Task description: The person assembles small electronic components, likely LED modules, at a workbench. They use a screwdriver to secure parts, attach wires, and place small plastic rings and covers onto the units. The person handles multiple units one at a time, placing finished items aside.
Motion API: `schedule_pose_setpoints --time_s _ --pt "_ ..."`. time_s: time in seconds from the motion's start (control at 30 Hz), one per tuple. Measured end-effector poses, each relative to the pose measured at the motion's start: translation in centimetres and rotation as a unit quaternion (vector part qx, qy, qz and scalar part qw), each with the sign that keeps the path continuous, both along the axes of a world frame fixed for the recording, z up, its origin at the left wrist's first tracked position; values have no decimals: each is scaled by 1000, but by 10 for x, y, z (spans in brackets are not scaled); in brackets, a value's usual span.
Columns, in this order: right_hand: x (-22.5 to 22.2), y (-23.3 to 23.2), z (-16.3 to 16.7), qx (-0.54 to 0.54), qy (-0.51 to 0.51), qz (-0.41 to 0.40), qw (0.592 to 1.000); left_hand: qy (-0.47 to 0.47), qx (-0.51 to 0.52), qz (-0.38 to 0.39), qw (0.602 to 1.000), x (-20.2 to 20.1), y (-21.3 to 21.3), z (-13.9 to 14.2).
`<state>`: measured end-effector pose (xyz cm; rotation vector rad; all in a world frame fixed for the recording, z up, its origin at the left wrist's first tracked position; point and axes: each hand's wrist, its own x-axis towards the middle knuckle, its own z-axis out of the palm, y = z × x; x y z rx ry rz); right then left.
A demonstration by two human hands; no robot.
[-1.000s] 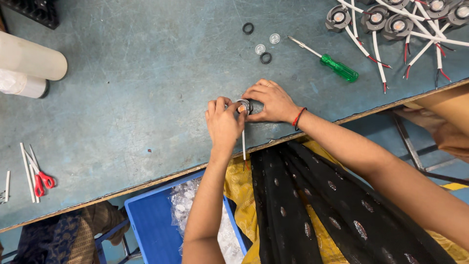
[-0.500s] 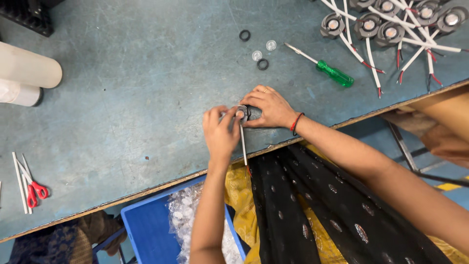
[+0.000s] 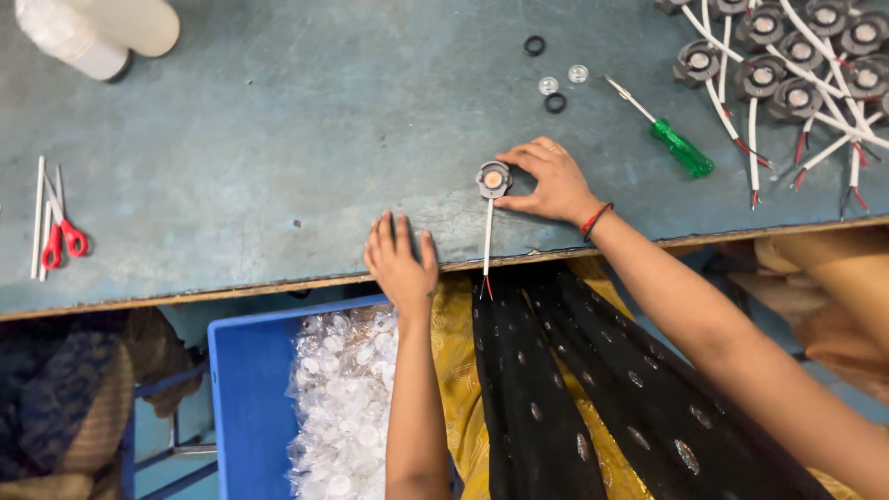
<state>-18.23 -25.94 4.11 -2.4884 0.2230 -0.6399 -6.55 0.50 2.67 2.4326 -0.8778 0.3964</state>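
A small round grey lamp module (image 3: 494, 180) with an orange centre and a white wire tail lies on the blue-grey worktable (image 3: 278, 139) near its front edge. My right hand (image 3: 548, 181) rests beside it, thumb and fingers touching its right side. My left hand (image 3: 400, 261) lies flat at the table's front edge, fingers apart, holding nothing, a short way left of the wire.
A green-handled screwdriver (image 3: 669, 141), two black rings (image 3: 555, 103) and two clear lenses (image 3: 548, 86) lie behind. Several finished modules with wires (image 3: 787, 83) fill the far right. Red scissors (image 3: 63, 231) and white wires at left; white bottles (image 3: 93, 32). A blue bin (image 3: 250, 389) of clear lenses sits below.
My left hand has let go of the module and drawn back to the table edge. The module now lies in plain sight with only my right hand on it.
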Motion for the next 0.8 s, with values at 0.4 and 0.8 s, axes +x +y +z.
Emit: schedule_pose_setpoints --time_s 0.4,0.8 --pt "-19 14 -7 17 -53 -12 998 -34 11 9 999 -7 11 -26" --pt "-26 12 -14 32 -95 5 995 -25 87 1 996 -12 14 -32"
